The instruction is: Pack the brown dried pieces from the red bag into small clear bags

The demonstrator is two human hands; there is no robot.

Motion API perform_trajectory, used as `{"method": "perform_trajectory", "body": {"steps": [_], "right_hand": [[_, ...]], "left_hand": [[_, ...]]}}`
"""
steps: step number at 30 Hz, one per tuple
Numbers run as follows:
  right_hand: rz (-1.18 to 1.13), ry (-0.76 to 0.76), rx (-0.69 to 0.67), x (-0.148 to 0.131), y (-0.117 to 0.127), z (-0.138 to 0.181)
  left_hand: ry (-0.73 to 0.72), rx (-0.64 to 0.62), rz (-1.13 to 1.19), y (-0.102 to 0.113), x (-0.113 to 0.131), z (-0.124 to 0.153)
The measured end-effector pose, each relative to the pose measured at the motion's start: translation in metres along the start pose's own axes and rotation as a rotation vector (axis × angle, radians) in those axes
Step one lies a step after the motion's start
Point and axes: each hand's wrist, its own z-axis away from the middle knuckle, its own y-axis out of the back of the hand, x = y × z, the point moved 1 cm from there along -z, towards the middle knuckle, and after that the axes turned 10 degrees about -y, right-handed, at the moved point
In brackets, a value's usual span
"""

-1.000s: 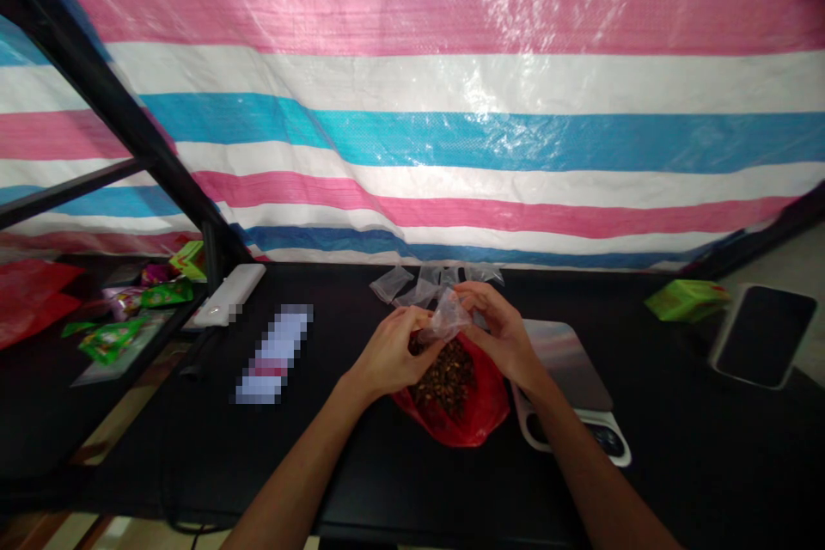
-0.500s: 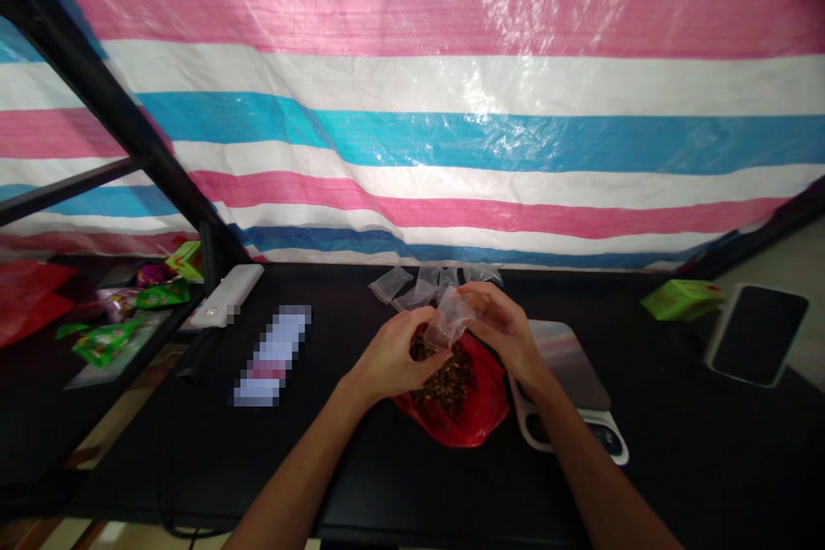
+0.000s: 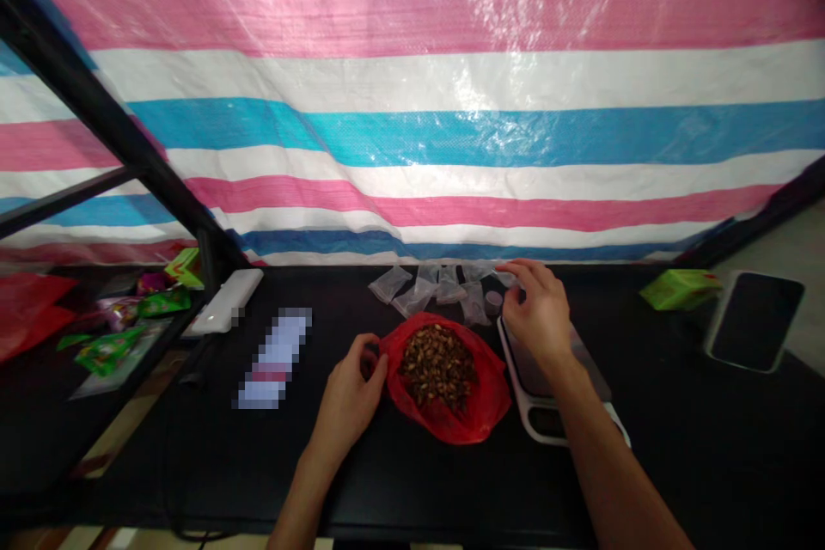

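Note:
A red plastic bag (image 3: 493,391) stands with its mouth spread, holding a heap of small brown dried pieces (image 3: 438,365). At its left rim is my left hand (image 3: 351,382), loosely curled with thumb and forefinger apart, and no object shows in it. My right hand (image 3: 541,309) hovers over the far left part of a white kitchen scale (image 3: 532,421), fingers bent and apart. Its fingertips reach to small clear plastic bags (image 3: 473,301) lying in a group behind the red bag. A small round pale piece (image 3: 493,302) lies beside them.
Left of the red bag lie a blurred-out phone-like slab (image 3: 274,361) and a white bar-shaped device (image 3: 229,301). Green wrapped packets (image 3: 109,352) lie beyond the black frame post. A green box (image 3: 681,288) and a propped phone (image 3: 754,322) are at right. Striped sheeting (image 3: 451,133) hangs behind.
My hands have parted from above the red bag, left hand to its left side, right hand back toward the scale. The clear bag they held now appears among the others on the table.

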Motion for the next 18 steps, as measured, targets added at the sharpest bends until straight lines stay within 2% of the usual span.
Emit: {"method": "perform_trajectory", "body": {"steps": [2, 5, 9, 11, 13, 15, 17, 18], "right_hand": [[0.059, 0.06, -0.163, 0.004, -0.01, 0.001], [0.018, 0.107, -0.238, -0.001, -0.015, 0.002], [-0.108, 0.148, -0.37, -0.023, 0.007, 0.021], [-0.027, 0.074, -0.399, -0.03, 0.02, 0.047], [0.102, -0.037, -0.353, -0.033, 0.027, 0.079], [0.151, -0.125, -0.34, -0.033, 0.026, 0.108], [0.114, -0.125, -0.387, -0.034, 0.019, 0.128], [0.087, -0.118, -0.406, -0.035, 0.015, 0.132]], "left_hand": [[0.027, 0.066, 0.149, -0.003, -0.003, 0.004], [0.014, 0.2, 0.297, 0.001, 0.002, 0.009], [-0.034, 0.361, 0.303, 0.015, 0.014, 0.022], [-0.016, 0.414, 0.242, 0.019, 0.018, 0.027], [0.032, 0.372, 0.203, 0.017, 0.019, 0.027], [0.066, 0.225, 0.231, 0.007, 0.019, 0.023], [0.041, 0.091, 0.311, -0.006, 0.019, 0.02], [0.02, 0.07, 0.348, -0.013, 0.019, 0.02]]}}
